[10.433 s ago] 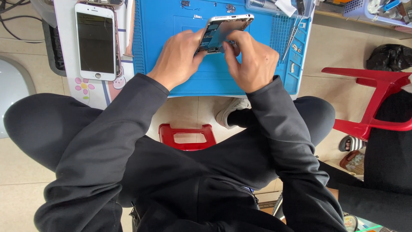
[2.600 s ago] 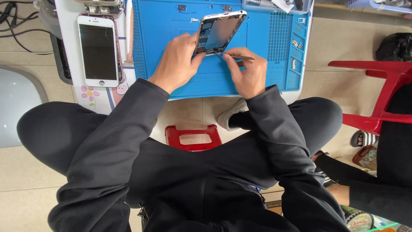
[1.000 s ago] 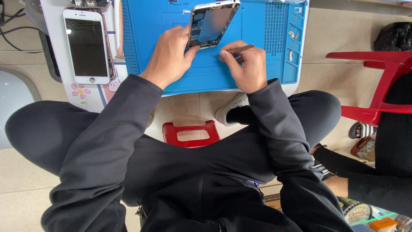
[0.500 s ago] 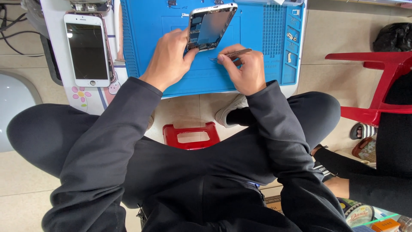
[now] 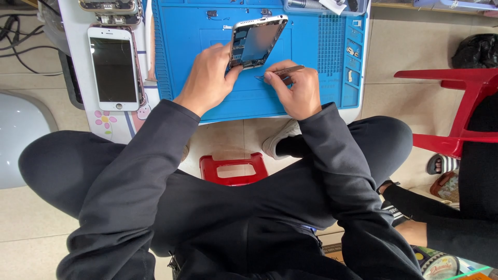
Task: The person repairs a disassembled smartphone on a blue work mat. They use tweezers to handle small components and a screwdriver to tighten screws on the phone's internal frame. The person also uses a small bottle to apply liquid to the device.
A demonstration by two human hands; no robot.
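Observation:
My left hand (image 5: 210, 72) holds an opened phone body (image 5: 255, 41) tilted up off the blue work mat (image 5: 306, 46), thumb and fingers on its lower left edge. My right hand (image 5: 295, 88) pinches metal tweezers (image 5: 277, 71) just below the phone's lower right corner, tips pointing left towards the phone. Both forearms, in dark sleeves, reach over my crossed legs.
A white phone (image 5: 114, 67) lies face up on the low white table (image 5: 78, 62) left of the mat. Another phone frame (image 5: 109, 6) lies above it. Small screws and parts (image 5: 353, 52) sit in the mat's right cells. A red stool (image 5: 451, 114) and another person's leg (image 5: 430, 218) are at right.
Over the last second the tweezers have stayed close under the phone, which my left hand still tilts up. Ten seconds ago both hands gripped the phone.

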